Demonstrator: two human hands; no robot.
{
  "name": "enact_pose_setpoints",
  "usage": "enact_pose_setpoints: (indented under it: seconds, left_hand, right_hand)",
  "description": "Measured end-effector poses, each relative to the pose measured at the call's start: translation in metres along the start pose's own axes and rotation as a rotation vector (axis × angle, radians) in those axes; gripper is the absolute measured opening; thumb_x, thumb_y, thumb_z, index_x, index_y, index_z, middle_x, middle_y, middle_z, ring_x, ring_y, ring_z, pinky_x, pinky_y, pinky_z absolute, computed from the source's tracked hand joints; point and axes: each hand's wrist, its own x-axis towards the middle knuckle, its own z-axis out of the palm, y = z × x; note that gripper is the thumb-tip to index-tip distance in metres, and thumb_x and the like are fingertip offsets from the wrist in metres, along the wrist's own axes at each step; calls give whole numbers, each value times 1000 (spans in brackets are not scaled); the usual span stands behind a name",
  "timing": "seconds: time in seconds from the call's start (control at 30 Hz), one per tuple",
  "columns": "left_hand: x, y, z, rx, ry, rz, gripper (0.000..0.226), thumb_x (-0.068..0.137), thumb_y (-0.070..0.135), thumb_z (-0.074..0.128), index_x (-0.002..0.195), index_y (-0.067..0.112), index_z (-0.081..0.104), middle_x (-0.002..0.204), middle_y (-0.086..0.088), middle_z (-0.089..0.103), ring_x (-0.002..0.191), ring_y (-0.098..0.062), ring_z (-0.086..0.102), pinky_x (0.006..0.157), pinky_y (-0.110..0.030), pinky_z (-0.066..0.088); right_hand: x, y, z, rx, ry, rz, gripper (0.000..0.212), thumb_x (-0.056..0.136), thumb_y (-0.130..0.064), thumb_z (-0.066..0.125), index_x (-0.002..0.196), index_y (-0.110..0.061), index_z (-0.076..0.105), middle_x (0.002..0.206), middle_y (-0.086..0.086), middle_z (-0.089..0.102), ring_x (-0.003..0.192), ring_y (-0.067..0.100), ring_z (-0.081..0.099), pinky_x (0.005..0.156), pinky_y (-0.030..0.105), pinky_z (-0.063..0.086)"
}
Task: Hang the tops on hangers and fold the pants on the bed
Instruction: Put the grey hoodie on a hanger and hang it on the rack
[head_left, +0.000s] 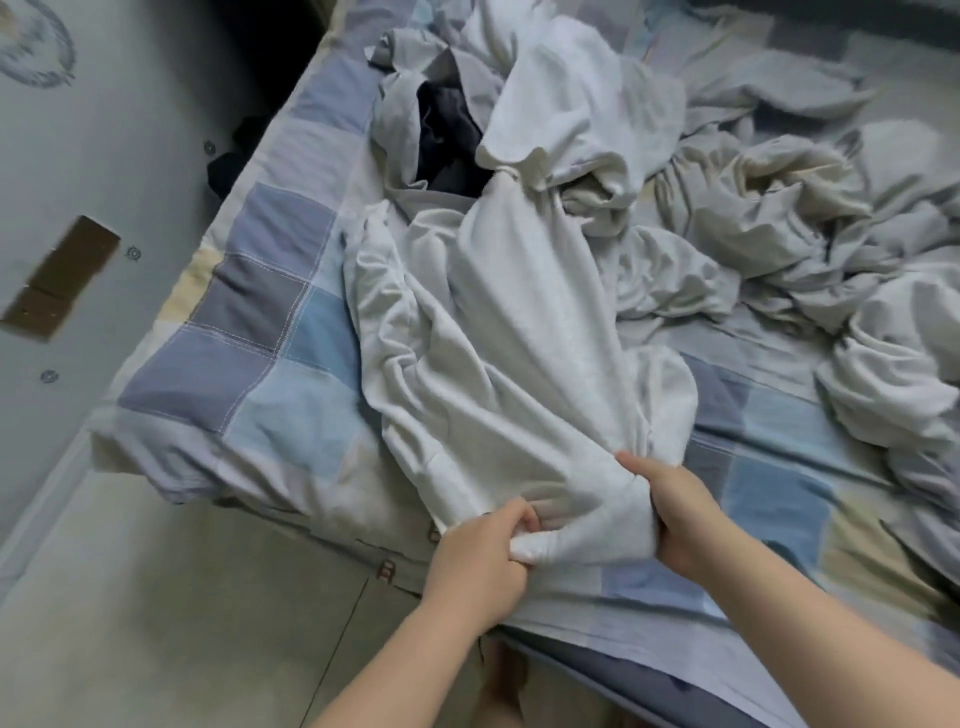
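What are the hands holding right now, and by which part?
Both hold the long white cloth garment by its bunched near end: the left hand pinches one corner, the right hand grips the other side.

— What's on the bed (769, 488)?
— A blue, grey and cream checked cover (270, 374). A white garment (493, 364) stretches down the centre, with pale clothes (561, 93) and a dark garment (447, 135) at upper centre and crumpled clothes (779, 223) at right.
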Motion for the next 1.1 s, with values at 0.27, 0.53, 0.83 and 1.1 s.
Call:
enact_pose_setpoints:
  seconds: [0.27,0.53,0.83,1.1]
  left_hand:
    - [-93,109,31,-206,265,18,39,89,2,45,113,28,62,119,7,58,109,-21,53,96,-43,43]
    - [-155,231,31,-491,278,188,30,99,-2,38,96,23,55,93,5,62,86,-6,56,75,-19,43]
    - [-175,345,44,-452,237,458,23,103,32,43,92,20,58,86,2,64,80,-14,57,78,-49,48]
    - [-195,438,54,-437,260,519,34,106,22,47,86,-5,56,79,-17,58,73,-19,50,69,-47,43]
  right_hand:
    - [-144,-7,-94,125,54,-31,36,98,-20,61,133,-14,60,112,5,76,103,30,71,84,46,59]
    - [-275,-47,-177,199,38,-174,29,96,-9,59,124,-11,67,111,7,76,102,29,73,76,42,62]
    - [-374,-100,-262,276,62,-380,26,96,-14,59,114,2,70,113,17,74,104,32,71,78,42,59]
    - [-423,-146,-341,566,-59,-588,25,104,-24,49,115,-11,67,108,6,75,98,21,70,86,36,55]
